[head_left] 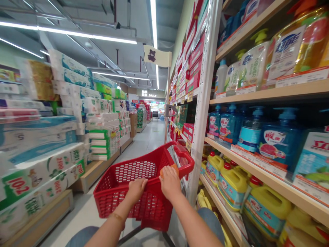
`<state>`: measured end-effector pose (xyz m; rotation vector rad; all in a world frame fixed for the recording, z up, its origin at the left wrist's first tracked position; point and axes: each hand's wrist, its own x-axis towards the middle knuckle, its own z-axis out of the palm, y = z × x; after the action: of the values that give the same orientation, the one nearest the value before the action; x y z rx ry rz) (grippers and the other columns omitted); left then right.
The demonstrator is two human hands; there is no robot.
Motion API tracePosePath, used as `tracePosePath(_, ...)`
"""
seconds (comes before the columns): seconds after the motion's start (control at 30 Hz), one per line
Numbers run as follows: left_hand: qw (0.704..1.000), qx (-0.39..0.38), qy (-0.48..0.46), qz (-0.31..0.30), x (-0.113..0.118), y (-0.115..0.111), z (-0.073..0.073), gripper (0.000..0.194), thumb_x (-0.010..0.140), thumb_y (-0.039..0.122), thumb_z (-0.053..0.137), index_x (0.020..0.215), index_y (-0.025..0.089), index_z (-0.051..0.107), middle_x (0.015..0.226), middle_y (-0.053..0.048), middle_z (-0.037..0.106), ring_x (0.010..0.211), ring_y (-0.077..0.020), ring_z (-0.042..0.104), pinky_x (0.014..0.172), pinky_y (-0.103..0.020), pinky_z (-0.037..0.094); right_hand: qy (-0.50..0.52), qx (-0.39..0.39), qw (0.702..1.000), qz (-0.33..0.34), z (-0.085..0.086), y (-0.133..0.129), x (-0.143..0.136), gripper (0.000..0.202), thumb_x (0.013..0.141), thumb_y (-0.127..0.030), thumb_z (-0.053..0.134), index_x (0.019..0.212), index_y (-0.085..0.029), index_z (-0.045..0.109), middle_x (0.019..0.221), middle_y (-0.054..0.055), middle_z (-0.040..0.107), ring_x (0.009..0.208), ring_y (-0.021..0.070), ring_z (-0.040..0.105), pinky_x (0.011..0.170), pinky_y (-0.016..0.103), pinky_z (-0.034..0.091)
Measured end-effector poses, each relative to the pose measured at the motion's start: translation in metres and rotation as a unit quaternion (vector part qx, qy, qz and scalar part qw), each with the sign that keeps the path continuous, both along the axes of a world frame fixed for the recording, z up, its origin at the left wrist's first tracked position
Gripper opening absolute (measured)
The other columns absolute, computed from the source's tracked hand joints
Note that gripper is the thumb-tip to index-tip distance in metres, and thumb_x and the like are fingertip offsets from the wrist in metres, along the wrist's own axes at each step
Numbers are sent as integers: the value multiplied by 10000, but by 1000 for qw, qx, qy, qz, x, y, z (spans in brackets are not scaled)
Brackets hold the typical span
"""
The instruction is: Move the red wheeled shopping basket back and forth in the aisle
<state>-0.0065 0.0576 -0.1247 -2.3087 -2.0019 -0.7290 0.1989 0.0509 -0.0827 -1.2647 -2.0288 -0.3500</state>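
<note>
Red cart (pixel 154 202) in aisle (pixel 147 137). L hand (pixel 136 189), fingers curled on cart's near rim (pixel 153 179); R hand (pixel 170 182), fingers closed over orange item (pixel 175 167) at same rim, nr cart's handle (pixel 189 167). Paper pkgs (pixel 102 144) L of cart, shelves (pixel 257 161) w/ btls (pixel 276 137) R.

Bright, cool light from ceiling strip lights (pixel 154 24); side shelves (pixel 267 90) motion-blurred, edges stretched.

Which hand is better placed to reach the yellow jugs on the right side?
Probably the right hand: it is nearer the yellow jugs, though its fingers rest over something orange. The left hand, on the red cart, is farther away.
</note>
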Motion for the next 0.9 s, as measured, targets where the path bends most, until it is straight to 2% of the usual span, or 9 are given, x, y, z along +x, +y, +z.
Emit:
tracePosePath(0.13,999,1,-3,-49,-5,-3,1,461,986,414,218,851,228,617,913,-19,712,897,-166,624,773,-276,355,-40,-2,996,74,-10,0,-5,442,933,-369,491,1320,-161,542,1355,79,554,1291,219,451,1123,378,280)
tracePosePath(0.2,999,1,-1,-34,-20,-7,0,493,986,434,206,819,223,620,899,-25,716,883,-166,629,759,-274,353,-23,4,998,55,-6,3,5,418,943,-357,472,1305,-167,559,1331,79,574,1276,221,466,1118,388,284)
tracePosePath(0.3,999,6,23,36,-46,-12,-5,523,970,499,237,774,215,630,868,-43,722,872,-186,634,739,-282,345,17,18,1000,-10,1,10,22,411,954,-313,439,1302,-129,560,1340,108,562,1296,240,442,1127,415,263)
tracePosePath(0.37,998,6,40,55,-55,-15,-7,510,959,519,272,767,212,631,859,-45,722,881,-192,633,738,-283,343,36,20,998,-39,-2,14,22,425,955,-294,431,1323,-109,537,1376,123,525,1328,249,403,1136,429,245)
tracePosePath(0.43,996,-3,51,67,-53,-18,-7,501,957,519,285,766,214,633,869,-42,724,893,-198,633,733,-289,341,43,10,998,-36,-11,14,11,434,953,-291,433,1337,-109,522,1395,125,504,1345,248,381,1144,433,231)
tracePosePath(0.57,994,-12,59,86,-33,-23,-2,500,961,511,266,798,221,639,889,-42,725,901,-206,632,728,-304,339,14,-29,997,67,-33,7,-26,461,949,-352,459,1357,-142,503,1407,98,496,1350,220,375,1154,401,232)
tracePosePath(0.7,994,-9,69,85,-41,-31,-1,525,958,530,233,815,226,637,910,-48,727,910,-216,640,736,-317,351,1,-48,991,128,-33,8,-30,440,946,-372,465,1344,-190,517,1374,60,537,1317,197,421,1146,390,257)
tracePosePath(0.8,985,-35,74,154,-65,-37,-4,587,931,598,213,786,218,637,877,-78,732,916,-263,650,739,-348,369,13,-45,994,98,-23,20,-10,410,945,-343,460,1311,-180,550,1341,72,567,1301,205,441,1145,401,256)
tracePosePath(0.9,983,-45,69,166,-78,-42,-7,610,930,605,183,780,223,635,868,-81,735,925,-274,655,742,-355,384,42,-46,998,33,-21,30,-2,406,947,-307,446,1300,-141,557,1361,105,543,1322,227,413,1152,422,232)
